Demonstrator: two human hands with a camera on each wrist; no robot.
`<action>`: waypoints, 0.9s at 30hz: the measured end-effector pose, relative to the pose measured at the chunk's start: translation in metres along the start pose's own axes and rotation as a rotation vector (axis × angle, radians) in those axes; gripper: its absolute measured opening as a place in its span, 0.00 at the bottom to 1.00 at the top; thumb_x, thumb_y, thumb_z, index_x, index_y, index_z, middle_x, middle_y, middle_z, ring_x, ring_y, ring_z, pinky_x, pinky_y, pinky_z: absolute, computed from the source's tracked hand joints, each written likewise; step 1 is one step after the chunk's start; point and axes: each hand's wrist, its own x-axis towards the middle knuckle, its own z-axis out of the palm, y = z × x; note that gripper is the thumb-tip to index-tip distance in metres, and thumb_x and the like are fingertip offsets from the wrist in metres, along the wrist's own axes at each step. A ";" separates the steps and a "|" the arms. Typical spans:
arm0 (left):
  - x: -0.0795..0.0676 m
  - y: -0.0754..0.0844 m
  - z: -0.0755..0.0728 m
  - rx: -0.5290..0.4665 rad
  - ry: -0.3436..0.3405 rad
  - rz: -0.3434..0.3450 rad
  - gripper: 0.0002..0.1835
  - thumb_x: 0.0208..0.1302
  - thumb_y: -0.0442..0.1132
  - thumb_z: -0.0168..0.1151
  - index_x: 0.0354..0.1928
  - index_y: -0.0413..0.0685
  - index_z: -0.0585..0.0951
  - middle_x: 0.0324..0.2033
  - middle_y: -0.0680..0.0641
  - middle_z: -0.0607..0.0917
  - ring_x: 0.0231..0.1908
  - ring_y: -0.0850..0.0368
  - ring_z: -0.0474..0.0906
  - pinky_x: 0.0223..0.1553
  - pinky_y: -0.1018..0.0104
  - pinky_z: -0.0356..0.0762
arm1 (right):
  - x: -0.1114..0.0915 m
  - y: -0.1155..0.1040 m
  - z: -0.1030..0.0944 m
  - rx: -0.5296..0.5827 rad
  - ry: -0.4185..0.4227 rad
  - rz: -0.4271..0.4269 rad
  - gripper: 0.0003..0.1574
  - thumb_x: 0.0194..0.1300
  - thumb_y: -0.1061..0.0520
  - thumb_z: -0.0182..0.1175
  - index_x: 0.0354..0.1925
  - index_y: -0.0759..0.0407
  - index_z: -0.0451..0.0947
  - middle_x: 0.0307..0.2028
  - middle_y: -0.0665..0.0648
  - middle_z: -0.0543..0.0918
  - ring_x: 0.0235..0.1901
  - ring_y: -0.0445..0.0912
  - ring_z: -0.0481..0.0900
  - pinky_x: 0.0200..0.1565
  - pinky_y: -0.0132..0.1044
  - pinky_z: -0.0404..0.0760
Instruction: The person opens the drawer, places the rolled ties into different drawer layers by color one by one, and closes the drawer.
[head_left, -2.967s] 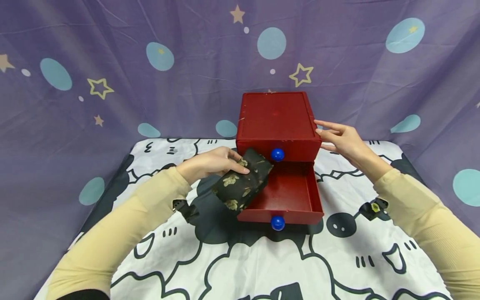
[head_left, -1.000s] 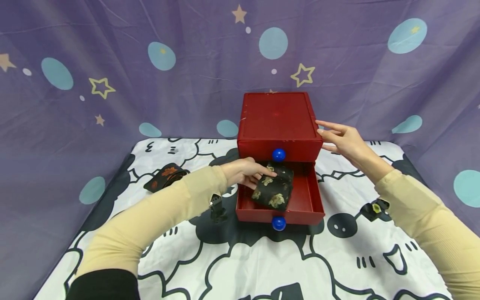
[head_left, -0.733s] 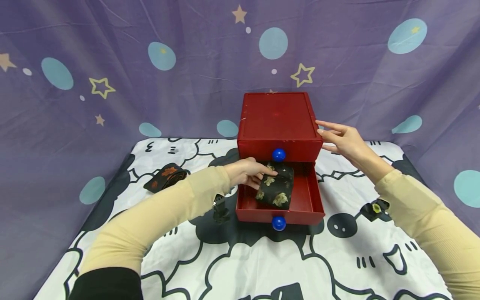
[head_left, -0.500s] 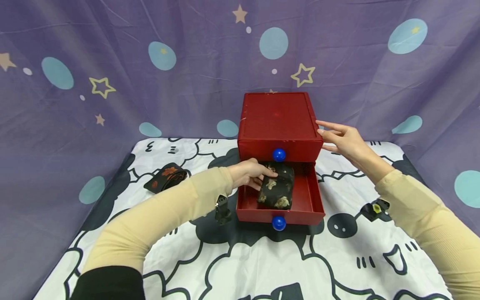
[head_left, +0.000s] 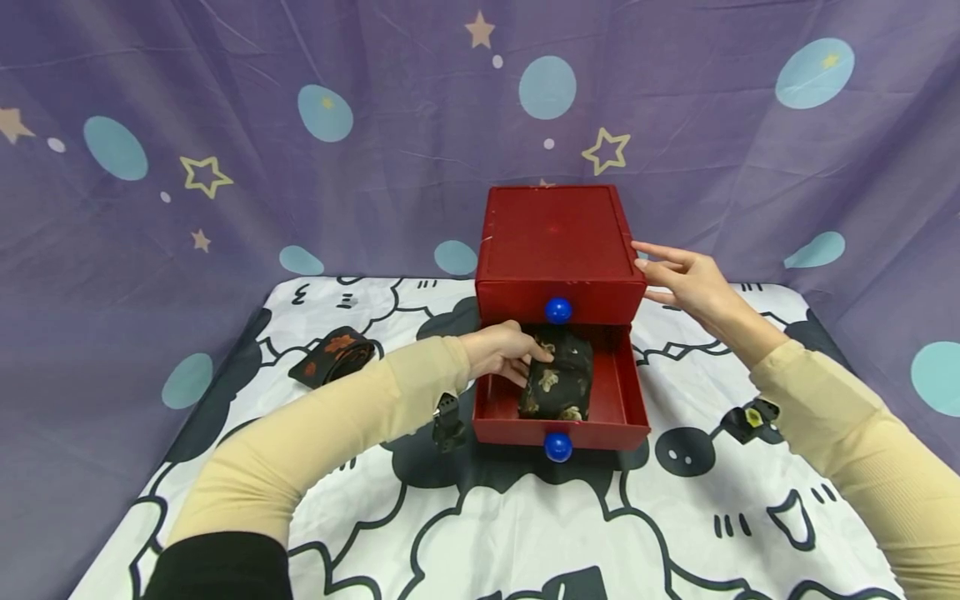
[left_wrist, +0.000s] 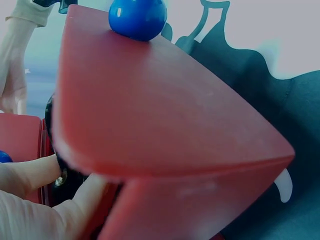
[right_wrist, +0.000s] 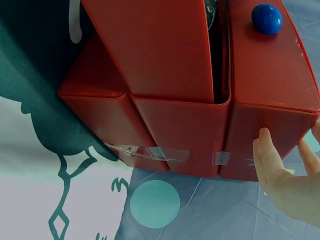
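A dark rolled necktie with pale gold flowers (head_left: 558, 390) lies in the pulled-out middle drawer (head_left: 517, 432) of a red drawer cabinet (head_left: 555, 233). My left hand (head_left: 498, 346) reaches in from the left and pinches the necktie's left side, thumb on top. In the left wrist view the drawer front (left_wrist: 150, 100) hides most of the necktie, and part of the left hand (left_wrist: 45, 215) shows around its dark edge. My right hand (head_left: 693, 279), fingers extended, rests its fingertips on the cabinet's upper right side. The right wrist view shows those fingers (right_wrist: 267, 155) against the red side wall.
Left of the cabinet, a second rolled necktie with orange flowers (head_left: 333, 357) lies on the black-and-white cartoon cloth (head_left: 360, 533). Blue ball knobs (head_left: 558, 447) stick out from the drawer fronts. A purple curtain (head_left: 420, 167) hangs behind the cabinet.
My left hand has carried the gold-flowered necktie from left of the drawer into it, then shifted it slightly right. The orange-flowered necktie has come into view. The right hand stays put.
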 end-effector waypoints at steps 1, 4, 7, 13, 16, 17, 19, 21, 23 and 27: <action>0.000 0.000 0.000 -0.005 -0.002 0.000 0.28 0.56 0.31 0.58 0.55 0.34 0.57 0.24 0.44 0.67 0.22 0.52 0.68 0.42 0.53 0.75 | 0.000 0.000 0.000 -0.002 0.000 0.001 0.35 0.58 0.52 0.58 0.62 0.59 0.62 0.36 0.46 0.79 0.40 0.36 0.77 0.39 0.31 0.77; 0.000 -0.001 0.000 -0.020 -0.015 -0.004 0.31 0.56 0.30 0.57 0.58 0.34 0.54 0.26 0.44 0.65 0.23 0.51 0.67 0.43 0.53 0.74 | 0.000 0.000 0.000 -0.009 0.000 0.004 0.35 0.57 0.51 0.58 0.62 0.58 0.62 0.39 0.47 0.78 0.41 0.35 0.76 0.39 0.31 0.77; 0.001 -0.002 0.001 -0.029 -0.028 -0.005 0.33 0.56 0.29 0.57 0.60 0.34 0.52 0.27 0.43 0.65 0.24 0.50 0.68 0.43 0.52 0.74 | -0.001 0.000 0.000 -0.010 -0.003 0.007 0.36 0.57 0.50 0.58 0.62 0.58 0.62 0.41 0.47 0.77 0.41 0.35 0.76 0.40 0.31 0.77; 0.000 -0.002 0.000 -0.011 -0.048 0.005 0.31 0.55 0.30 0.59 0.58 0.32 0.55 0.34 0.39 0.69 0.26 0.47 0.72 0.40 0.53 0.76 | -0.001 0.000 -0.001 -0.024 -0.003 0.012 0.35 0.58 0.50 0.58 0.62 0.57 0.62 0.45 0.49 0.74 0.42 0.35 0.76 0.40 0.30 0.77; 0.000 -0.003 0.000 0.011 -0.059 0.013 0.26 0.55 0.31 0.59 0.54 0.30 0.61 0.37 0.38 0.71 0.27 0.47 0.75 0.38 0.54 0.76 | -0.001 0.000 -0.001 -0.023 -0.003 0.015 0.35 0.58 0.50 0.58 0.62 0.56 0.62 0.46 0.49 0.74 0.42 0.36 0.75 0.40 0.30 0.77; 0.000 -0.003 -0.001 0.019 -0.064 0.016 0.24 0.55 0.31 0.59 0.52 0.29 0.64 0.37 0.37 0.73 0.28 0.47 0.76 0.38 0.54 0.77 | -0.001 0.000 -0.001 -0.021 -0.003 0.017 0.35 0.58 0.50 0.58 0.62 0.56 0.62 0.46 0.49 0.74 0.43 0.36 0.75 0.40 0.30 0.76; -0.001 -0.002 -0.002 0.036 -0.077 0.022 0.19 0.56 0.31 0.58 0.49 0.28 0.69 0.38 0.36 0.75 0.28 0.48 0.77 0.38 0.54 0.76 | 0.000 0.001 -0.001 -0.023 -0.002 0.021 0.35 0.58 0.49 0.58 0.62 0.56 0.62 0.47 0.50 0.73 0.43 0.36 0.75 0.40 0.30 0.76; -0.003 -0.002 -0.003 0.048 -0.088 0.029 0.16 0.57 0.30 0.57 0.46 0.28 0.72 0.40 0.34 0.78 0.28 0.49 0.78 0.40 0.54 0.76 | 0.000 0.001 -0.001 -0.028 -0.001 0.023 0.35 0.58 0.49 0.58 0.62 0.56 0.62 0.49 0.51 0.73 0.43 0.36 0.75 0.40 0.30 0.76; -0.005 -0.001 -0.004 0.056 -0.095 0.039 0.14 0.57 0.30 0.56 0.44 0.28 0.74 0.41 0.33 0.79 0.29 0.49 0.79 0.41 0.55 0.75 | 0.000 0.000 0.000 -0.032 0.001 0.025 0.36 0.57 0.48 0.58 0.62 0.56 0.62 0.50 0.52 0.72 0.43 0.36 0.75 0.40 0.30 0.76; -0.008 -0.001 -0.007 0.059 -0.088 0.058 0.16 0.58 0.32 0.55 0.47 0.29 0.73 0.42 0.32 0.77 0.34 0.48 0.78 0.44 0.55 0.73 | -0.001 0.000 -0.001 -0.030 -0.004 0.022 0.36 0.57 0.49 0.58 0.62 0.56 0.62 0.51 0.53 0.71 0.43 0.36 0.75 0.40 0.30 0.76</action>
